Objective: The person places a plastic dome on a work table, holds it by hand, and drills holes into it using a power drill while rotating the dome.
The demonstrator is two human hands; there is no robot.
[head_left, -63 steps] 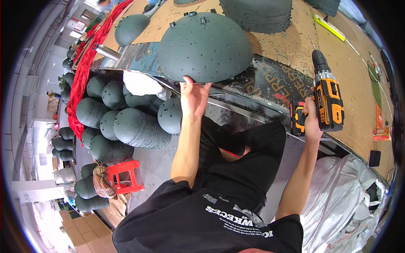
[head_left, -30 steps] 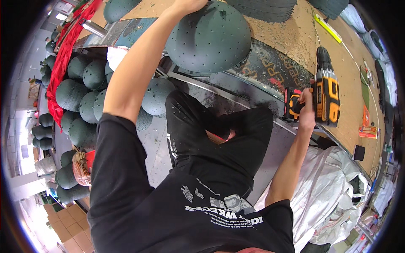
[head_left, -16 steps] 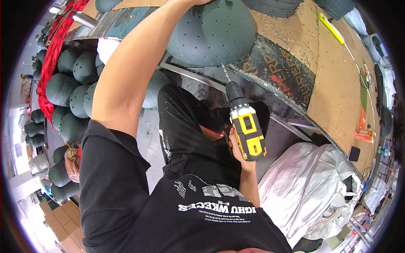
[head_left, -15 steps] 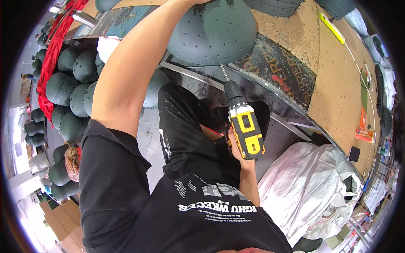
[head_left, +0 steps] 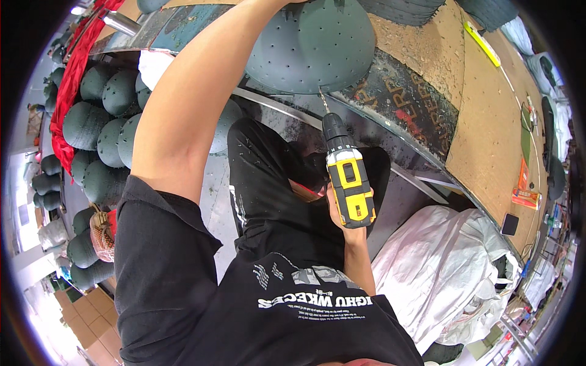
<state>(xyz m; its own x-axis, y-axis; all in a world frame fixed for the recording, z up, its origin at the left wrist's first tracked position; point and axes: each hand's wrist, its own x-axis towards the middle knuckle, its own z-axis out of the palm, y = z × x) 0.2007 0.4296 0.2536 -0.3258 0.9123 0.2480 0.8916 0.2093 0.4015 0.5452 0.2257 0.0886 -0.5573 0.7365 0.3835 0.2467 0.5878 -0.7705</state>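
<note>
Our right hand [head_left: 334,206] clasps the yellow-and-black drill [head_left: 350,175], metal bit [head_left: 325,102] aimed ahead at the dark-green perforated dome [head_left: 311,52]. Whether our cropped left hand [head_left: 295,1] grips, we cannot tell.

At 12 o'clock, the dome [head_left: 308,52] looks like matt plastic, smooth between its small pits. Just right of centre, the drill [head_left: 349,183] has a yellow and black plastic housing; its bit [head_left: 324,102] is bare metal. The board [head_left: 427,38] at 1 o'clock is brown, wood-like and rough with crumbs, the dark panel [head_left: 421,105] at 2 o'clock scuffed and flaking. Toward 4 o'clock, the white sack [head_left: 433,268] is creased, faintly shiny plastic. The black T-shirt [head_left: 229,326] at 7 o'clock is soft matt cloth, the cartons [head_left: 94,314] at 8 o'clock dull brown cardboard. At 10 o'clock hangs rumpled red fabric [head_left: 72,94].
</note>
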